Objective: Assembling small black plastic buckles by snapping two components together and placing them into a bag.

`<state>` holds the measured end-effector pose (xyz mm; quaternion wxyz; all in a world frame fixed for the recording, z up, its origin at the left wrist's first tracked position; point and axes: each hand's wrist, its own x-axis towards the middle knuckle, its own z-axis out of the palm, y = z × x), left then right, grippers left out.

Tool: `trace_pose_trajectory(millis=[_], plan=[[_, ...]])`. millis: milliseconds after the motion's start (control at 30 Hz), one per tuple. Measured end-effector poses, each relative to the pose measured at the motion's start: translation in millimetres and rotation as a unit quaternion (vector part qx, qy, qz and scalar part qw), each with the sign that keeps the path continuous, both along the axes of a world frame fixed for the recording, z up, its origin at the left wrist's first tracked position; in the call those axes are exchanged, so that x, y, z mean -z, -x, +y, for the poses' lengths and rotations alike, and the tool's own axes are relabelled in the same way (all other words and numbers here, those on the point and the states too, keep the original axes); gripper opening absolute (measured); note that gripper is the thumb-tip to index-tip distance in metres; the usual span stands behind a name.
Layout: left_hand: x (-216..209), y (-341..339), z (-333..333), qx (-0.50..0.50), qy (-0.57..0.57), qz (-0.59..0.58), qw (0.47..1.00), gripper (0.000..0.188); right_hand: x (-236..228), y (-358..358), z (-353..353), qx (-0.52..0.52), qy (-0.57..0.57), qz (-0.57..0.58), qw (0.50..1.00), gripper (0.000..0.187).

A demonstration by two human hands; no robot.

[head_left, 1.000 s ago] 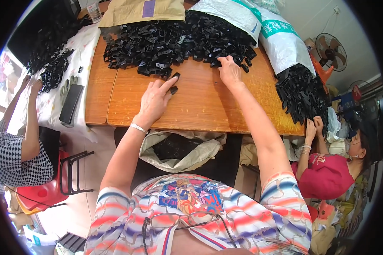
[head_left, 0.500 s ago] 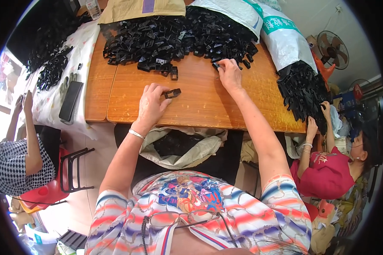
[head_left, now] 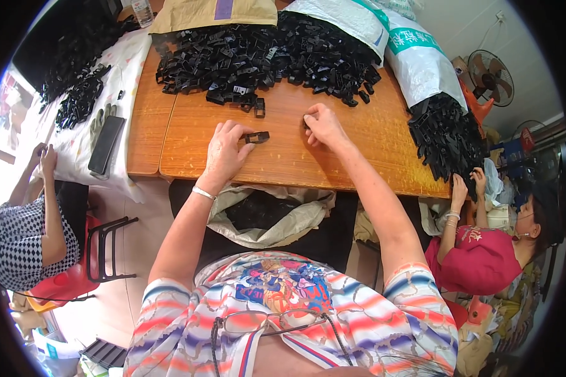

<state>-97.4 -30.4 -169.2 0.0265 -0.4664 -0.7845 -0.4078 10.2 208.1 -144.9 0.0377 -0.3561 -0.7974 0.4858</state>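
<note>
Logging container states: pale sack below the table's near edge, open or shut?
Open: the pale sack gapes, its rim spread around a dark interior.

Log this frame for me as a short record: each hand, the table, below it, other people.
Left hand: pinches an open-framed black piece
Right hand: pinches a small dark piece, mostly hidden
Table: brown wood; black heaps at the mouths of a brown bag and white sacks
Below table edge: open pale sack, dark inside
Others: person in checked top, left; person in dark red top, right
</note>
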Motion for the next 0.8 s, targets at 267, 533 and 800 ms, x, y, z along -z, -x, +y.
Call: trace_pose_trajectory(millis=[267,533,800], plan=[[0.2,-3.3,-0.3,-0.021,-0.028,-0.009,0.999,0.032,-2.6,-31.3,-3.1,-0.100,-0.340,-0.010,0.935,0.032],[-4.3,-1.9,-1.2,-0.016,0.018,0.029,0.999,0.026,-8.3,-29.2,-14.1,-0.253,-0.433,0.098,0.860,0.020],[-0.3,1.4,0.1,0.001,0.035,0.027,0.999,0.024,-3.4,0.4,-75.0,-0.236,-0.325,0.220,0.889,0.020]])
